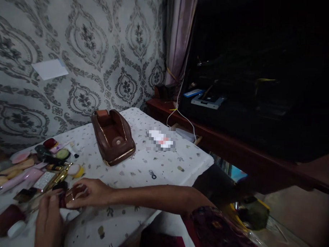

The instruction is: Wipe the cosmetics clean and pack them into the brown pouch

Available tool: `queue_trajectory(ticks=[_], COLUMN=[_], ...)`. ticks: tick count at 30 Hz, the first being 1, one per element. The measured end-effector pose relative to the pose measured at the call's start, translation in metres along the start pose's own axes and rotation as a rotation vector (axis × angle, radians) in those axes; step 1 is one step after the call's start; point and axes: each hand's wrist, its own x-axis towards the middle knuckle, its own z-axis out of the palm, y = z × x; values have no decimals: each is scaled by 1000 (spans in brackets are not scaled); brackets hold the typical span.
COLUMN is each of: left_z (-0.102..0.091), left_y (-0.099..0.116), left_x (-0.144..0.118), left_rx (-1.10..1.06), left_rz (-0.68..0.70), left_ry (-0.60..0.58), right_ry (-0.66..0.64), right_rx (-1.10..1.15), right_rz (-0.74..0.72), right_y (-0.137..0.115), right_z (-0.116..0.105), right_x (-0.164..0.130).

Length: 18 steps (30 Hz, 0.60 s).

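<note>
My right hand (94, 194) is closed around a small brownish, shiny bottle (75, 195), holding it low over the table at the lower left. Beside it, my left hand (48, 218) has its fingers stretched out. Its fingertips are near a small dark red item (62, 200); whether they touch it is unclear. Around both hands lies a pile of cosmetics, with gold tubes (62, 174), a glittery silver case (46, 180) and a round white-and-yellow item (75, 170). A brown zippered bag (113, 139) sits farther back, its top unzipped and its inside visible.
A patterned white cloth (141, 173) covers the table. A dark red bottle with a white cap (8, 220) lies at the lower left. A blurred-out white item (161, 139) is right of the bag. A white cable (185, 117) hangs by the dark cabinet (220, 140).
</note>
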Motion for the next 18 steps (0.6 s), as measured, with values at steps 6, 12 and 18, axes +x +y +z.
queue_trajectory(ticks=[6,12,18], left_z=[1,-10,-4], left_y=[23,33,63], left_x=[0,2,-13], left_rx=[-94,150,255], left_rz=[-2,95,288], left_ry=[-14,6,-47], right_ry=[50,62,9], right_rx=[133,186,154], right_rz=[75,48,-32], right_y=[6,2,16], right_z=[-8,-4,-4], right_x=[-12,-16,-12])
